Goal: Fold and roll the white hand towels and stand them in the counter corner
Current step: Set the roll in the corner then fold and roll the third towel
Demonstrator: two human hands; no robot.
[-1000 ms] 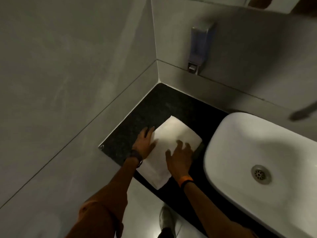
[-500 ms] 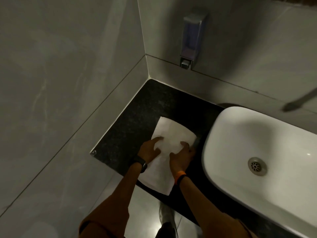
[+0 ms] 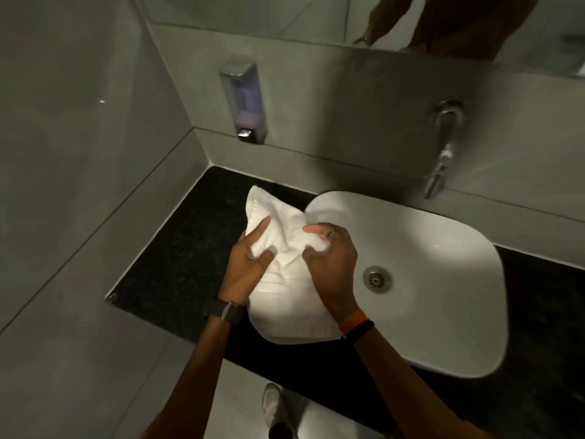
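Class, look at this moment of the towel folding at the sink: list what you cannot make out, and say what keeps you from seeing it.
Head view only:
- Towel: its fold count is hidden; the left hand and right hand bunch its middle.
- Counter beneath the towel is covered.
- Mirror: cut off by the top edge.
- Soap dispenser: its fill level is unclear in the dim light.
- Shoe: cut off by the bottom edge.
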